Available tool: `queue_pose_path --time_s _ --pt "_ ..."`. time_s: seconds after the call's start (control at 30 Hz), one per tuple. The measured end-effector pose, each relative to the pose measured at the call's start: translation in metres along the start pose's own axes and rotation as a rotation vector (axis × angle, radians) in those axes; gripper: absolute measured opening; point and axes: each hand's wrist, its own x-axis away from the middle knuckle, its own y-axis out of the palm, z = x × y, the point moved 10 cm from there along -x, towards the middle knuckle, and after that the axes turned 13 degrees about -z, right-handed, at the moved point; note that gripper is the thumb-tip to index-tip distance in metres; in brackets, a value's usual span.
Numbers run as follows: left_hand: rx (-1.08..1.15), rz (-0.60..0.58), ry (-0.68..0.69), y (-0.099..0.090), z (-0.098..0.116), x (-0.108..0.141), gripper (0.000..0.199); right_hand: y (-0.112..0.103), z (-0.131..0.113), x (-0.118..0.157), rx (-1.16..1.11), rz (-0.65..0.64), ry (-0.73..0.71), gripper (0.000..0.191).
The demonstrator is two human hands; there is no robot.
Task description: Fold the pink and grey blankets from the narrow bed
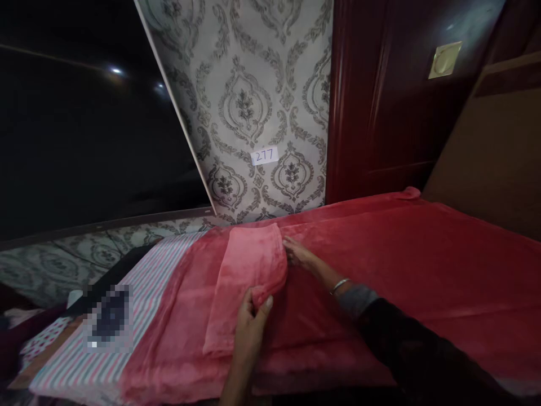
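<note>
A folded pink plush cloth (249, 256) lies on a larger red plush blanket (380, 265). My left hand (253, 316) pinches the cloth's near right part between thumb and fingers, and the fabric bunches there. Farther back, my right hand (299, 254) has its fingertips at the cloth's right edge and seems to grip it; the fingers are partly hidden. A metal bangle (339, 286) circles the right wrist, below a dark sleeve (406, 338).
The red blanket overlaps a striped sheet (146, 287) at left, where a blurred dark object (110, 316) lies. Behind are a large black screen (97, 129), patterned wallpaper (262, 84) with a "277" label (264, 155), and a dark red door (389, 101). A brown board (494, 146) leans at right.
</note>
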Motion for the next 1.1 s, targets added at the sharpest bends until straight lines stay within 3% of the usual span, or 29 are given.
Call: queue_pose_path --time_s 0.17,0.3,0.4,0.53,0.63,0.7,0.8,0.9,1.0,1.1 --pt "-0.123 -0.093 -0.111 0.018 -0.018 0.005 0.044 0.001 -0.012 -0.033 -0.088 -0.021 -0.110 0.067" --pt "-0.148 -0.116 -0.036 0.028 -0.010 0.003 0.038 -0.001 -0.014 -0.054 -0.083 -0.017 -0.122 0.068" --pt "-0.185 -0.135 -0.017 0.039 -0.002 0.000 0.035 -0.022 -0.021 -0.060 -0.039 0.049 -0.154 0.070" --pt "-0.263 -0.280 0.070 0.087 -0.005 -0.002 0.031 -0.071 -0.028 -0.042 0.065 0.182 -0.202 0.070" --pt "-0.413 -0.361 0.245 0.124 -0.017 0.004 0.036 -0.097 -0.019 -0.019 0.134 0.230 -0.168 0.070" --pt "-0.546 -0.355 0.387 0.138 -0.023 0.013 0.046 -0.103 -0.010 -0.009 0.163 0.233 -0.134 0.070" --pt "-0.689 -0.323 0.526 0.143 -0.027 0.027 0.060 -0.102 -0.001 -0.005 0.199 0.232 -0.107 0.070" --pt "-0.724 -0.327 0.549 0.141 -0.020 0.030 0.058 -0.098 -0.001 -0.010 0.231 0.249 -0.091 0.067" --pt "-0.670 -0.249 0.525 0.134 -0.004 0.021 0.050 -0.100 -0.013 -0.016 0.258 0.283 -0.099 0.064" --pt "-0.659 -0.176 0.589 0.138 0.012 0.015 0.048 -0.109 -0.030 -0.019 0.292 0.334 -0.130 0.067"
